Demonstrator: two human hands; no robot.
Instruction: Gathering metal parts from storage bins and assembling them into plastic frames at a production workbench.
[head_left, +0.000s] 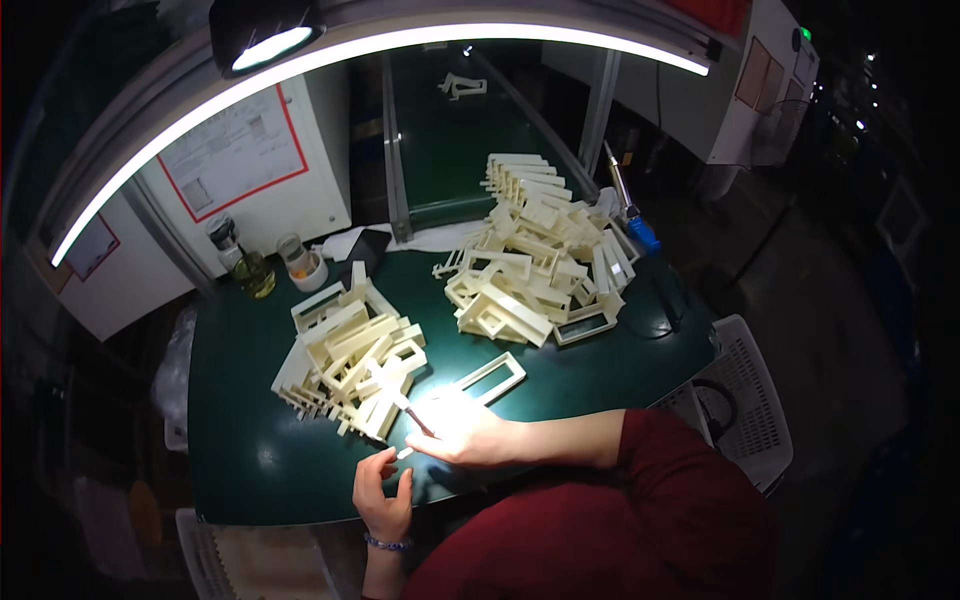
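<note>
My right hand [465, 432], washed out by the lamp glare, is closed around a slim tool with a dark reddish-brown shaft [416, 418]. The tool's pale end points toward the left pile; its exact kind is lost in the glare. Just below and left, my left hand [384, 498] has its thumb and fingers apart, with nothing visible between them. A small white piece [404, 453] shows at the right fingertips, between the hands. Beyond my right hand, a cream rectangular plastic frame [508, 366] lies on the green table. Left of it is a pile of similar cream frames [345, 345].
A larger heap of cream frames [540, 262] covers the back right. Bottle [248, 268], cup [302, 268] and dark flat object [368, 248] stand or lie back left. A blue-handled soldering-iron-like tool [640, 232] is at right. White baskets [752, 400] flank the table [260, 460].
</note>
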